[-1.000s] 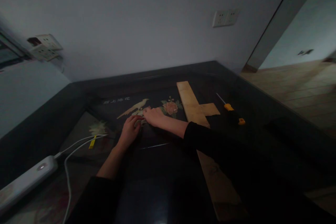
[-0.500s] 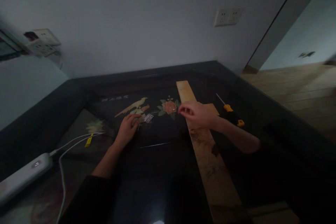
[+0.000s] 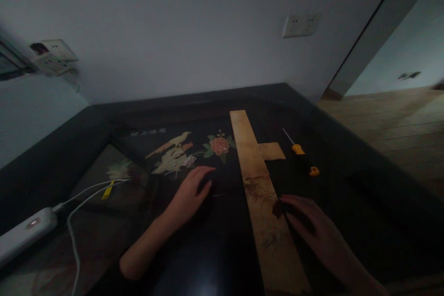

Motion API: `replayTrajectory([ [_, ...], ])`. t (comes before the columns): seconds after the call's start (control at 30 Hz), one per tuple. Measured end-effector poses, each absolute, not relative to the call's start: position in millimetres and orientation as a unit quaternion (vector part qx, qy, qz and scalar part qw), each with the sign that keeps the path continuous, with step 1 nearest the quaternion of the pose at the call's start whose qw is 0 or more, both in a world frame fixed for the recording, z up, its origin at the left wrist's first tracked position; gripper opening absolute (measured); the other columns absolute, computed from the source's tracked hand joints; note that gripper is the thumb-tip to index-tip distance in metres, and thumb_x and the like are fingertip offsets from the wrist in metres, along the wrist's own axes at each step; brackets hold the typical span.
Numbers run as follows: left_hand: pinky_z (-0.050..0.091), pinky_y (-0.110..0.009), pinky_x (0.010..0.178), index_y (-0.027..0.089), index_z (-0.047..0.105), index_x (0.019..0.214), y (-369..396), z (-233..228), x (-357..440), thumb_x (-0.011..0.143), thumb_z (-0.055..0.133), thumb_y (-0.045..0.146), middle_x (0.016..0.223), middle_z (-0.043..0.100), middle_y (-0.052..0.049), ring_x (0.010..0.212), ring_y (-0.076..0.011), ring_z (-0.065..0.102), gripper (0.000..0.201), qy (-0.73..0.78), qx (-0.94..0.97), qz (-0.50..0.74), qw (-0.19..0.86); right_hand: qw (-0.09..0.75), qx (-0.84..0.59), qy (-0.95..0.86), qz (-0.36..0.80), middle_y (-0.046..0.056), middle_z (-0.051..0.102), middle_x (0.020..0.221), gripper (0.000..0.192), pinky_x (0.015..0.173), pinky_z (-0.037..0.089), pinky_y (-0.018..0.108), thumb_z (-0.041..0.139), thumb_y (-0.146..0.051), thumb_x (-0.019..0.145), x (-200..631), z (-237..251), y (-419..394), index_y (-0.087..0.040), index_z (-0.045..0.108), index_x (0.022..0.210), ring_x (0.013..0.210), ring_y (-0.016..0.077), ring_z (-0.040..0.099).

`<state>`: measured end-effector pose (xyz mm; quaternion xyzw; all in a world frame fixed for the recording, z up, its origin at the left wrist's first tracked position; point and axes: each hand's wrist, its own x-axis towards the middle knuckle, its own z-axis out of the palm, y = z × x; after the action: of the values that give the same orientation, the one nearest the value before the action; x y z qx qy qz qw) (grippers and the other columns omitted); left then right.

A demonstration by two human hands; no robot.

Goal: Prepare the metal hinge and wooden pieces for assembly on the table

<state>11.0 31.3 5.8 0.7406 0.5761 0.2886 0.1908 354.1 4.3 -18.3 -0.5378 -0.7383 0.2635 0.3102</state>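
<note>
A long wooden board (image 3: 258, 166) lies lengthwise on the dark table (image 3: 222, 222), with a stained patch and a dark mark on its face. A short wood piece (image 3: 272, 151) sits against its right side. My right hand (image 3: 308, 224) is at the board's right edge, thumb and forefinger apart, fingertips close to the dark mark; I cannot tell whether they touch. My left hand (image 3: 189, 194) hovers over or rests on the table left of the board, fingers apart and holding nothing. Beyond it lies a small metal plate with holes (image 3: 189, 161), with tiny thin pieces (image 3: 175, 174) nearby.
A screwdriver (image 3: 301, 153) with a yellow and black handle lies right of the board. At the left are a white power strip (image 3: 29, 229) and white cables (image 3: 71, 222) with a yellow tag (image 3: 108, 190). A raised dark rim (image 3: 194, 97) borders the table before the wall.
My right hand has moved from the board's far part toward me, down its right edge, and its fingers have parted. My left hand has left the metal plate and come nearer and rightward.
</note>
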Motion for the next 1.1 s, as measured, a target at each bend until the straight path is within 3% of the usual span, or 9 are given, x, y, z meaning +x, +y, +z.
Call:
replayTrajectory([
  [0.13, 0.034, -0.057, 0.111, 0.024, 0.053, 0.135, 10, -18, 57, 0.089, 0.055, 0.036, 0.143, 0.05, -0.013, 0.133, -0.0324, 0.044, 0.048, 0.567, 0.76, 0.228, 0.223, 0.285, -0.518, -0.743, 0.312, 0.011, 0.059, 0.133, 0.044, 0.106, 0.044, 0.053, 0.053, -0.041, 0.088, 337, -14, 9, -0.026, 0.056, 0.13, 0.126, 0.0275, 0.053],
  [0.23, 0.02, -0.064, 0.115, 0.024, 0.045, 0.142, 2, -31, 78, 0.089, 0.056, 0.038, 0.157, 0.029, -0.015, 0.143, -0.0357, 0.028, 0.056, 0.556, 0.769, 0.222, 0.225, 0.275, -0.516, -0.732, 0.351, 0.014, 0.056, 0.136, 0.052, 0.109, 0.04, 0.052, 0.052, -0.041, 0.087, 328, -11, 16, -0.021, 0.052, 0.135, 0.129, 0.0272, 0.05],
  [0.37, 0.015, -0.062, 0.118, 0.024, 0.034, 0.149, 1, -32, 95, 0.089, 0.057, 0.035, 0.162, 0.013, -0.013, 0.148, -0.0324, 0.013, 0.065, 0.525, 0.765, 0.247, 0.277, 0.294, -0.524, -0.7, 0.386, 0.014, 0.055, 0.137, 0.056, 0.111, 0.038, 0.051, 0.054, -0.044, 0.085, 320, -13, 17, -0.02, 0.052, 0.136, 0.129, 0.0266, 0.05],
  [0.5, 0.018, -0.056, 0.119, 0.024, 0.042, 0.146, 3, -27, 93, 0.089, 0.056, 0.041, 0.162, 0.012, -0.011, 0.149, -0.031, 0.012, 0.061, 0.545, 0.69, 0.3, 0.371, 0.324, -0.515, -0.679, 0.411, 0.012, 0.055, 0.137, 0.053, 0.112, 0.036, 0.052, 0.056, -0.046, 0.084, 312, -11, 13, -0.024, 0.054, 0.132, 0.131, 0.0271, 0.049],
  [0.63, 0.021, -0.05, 0.12, 0.027, 0.045, 0.144, 0, -13, 82, 0.088, 0.056, 0.049, 0.158, 0.03, -0.006, 0.147, -0.0282, 0.022, 0.061, 0.539, 0.582, 0.374, 0.48, 0.346, -0.496, -0.667, 0.435, 0.009, 0.052, 0.141, 0.052, 0.114, 0.034, 0.052, 0.058, -0.048, 0.084, 298, 2, 12, -0.029, 0.054, 0.133, 0.134, 0.0258, 0.045],
  [0.7, 0.031, -0.049, 0.116, 0.027, 0.041, 0.146, -4, -3, 77, 0.086, 0.059, 0.05, 0.152, 0.041, -0.006, 0.141, -0.0292, 0.036, 0.067, 0.521, 0.501, 0.413, 0.554, 0.338, -0.481, -0.672, 0.45, 0.009, 0.05, 0.143, 0.051, 0.114, 0.034, 0.052, 0.057, -0.048, 0.085, 289, 10, 13, -0.029, 0.053, 0.133, 0.135, 0.0252, 0.044],
  [0.83, 0.051, -0.043, 0.098, 0.03, 0.027, 0.152, -14, 19, 65, 0.081, 0.069, 0.041, 0.145, 0.051, -0.008, 0.123, -0.0297, 0.058, 0.083, 0.489, 0.339, 0.464, 0.656, 0.284, -0.422, -0.724, 0.466, 0.008, 0.047, 0.147, 0.053, 0.115, 0.033, 0.051, 0.057, -0.048, 0.086, 267, 25, 12, -0.03, 0.051, 0.136, 0.139, 0.025, 0.039],
  [1.0, 0.059, -0.035, 0.074, 0.028, 0.03, 0.151, -15, 42, 28, 0.072, 0.078, 0.039, 0.126, 0.067, -0.01, 0.091, -0.0266, 0.073, 0.092, 0.514, 0.3, 0.446, 0.668, 0.228, -0.348, -0.797, 0.438, 0.007, 0.042, 0.151, 0.061, 0.115, 0.033, 0.048, 0.058, -0.045, 0.087, 249, 47, 25, -0.031, 0.043, 0.144, 0.141, 0.0237, 0.037],
  [1.1, 0.06, -0.033, 0.073, 0.025, 0.041, 0.146, -13, 48, -8, 0.07, 0.077, 0.043, 0.119, 0.071, -0.008, 0.091, -0.0268, 0.073, 0.086, 0.575, 0.315, 0.432, 0.62, 0.211, -0.344, -0.833, 0.379, 0.009, 0.044, 0.149, 0.062, 0.115, 0.033, 0.047, 0.058, -0.045, 0.088, 253, 48, 60, -0.026, 0.042, 0.145, 0.137, 0.0232, 0.041],
])
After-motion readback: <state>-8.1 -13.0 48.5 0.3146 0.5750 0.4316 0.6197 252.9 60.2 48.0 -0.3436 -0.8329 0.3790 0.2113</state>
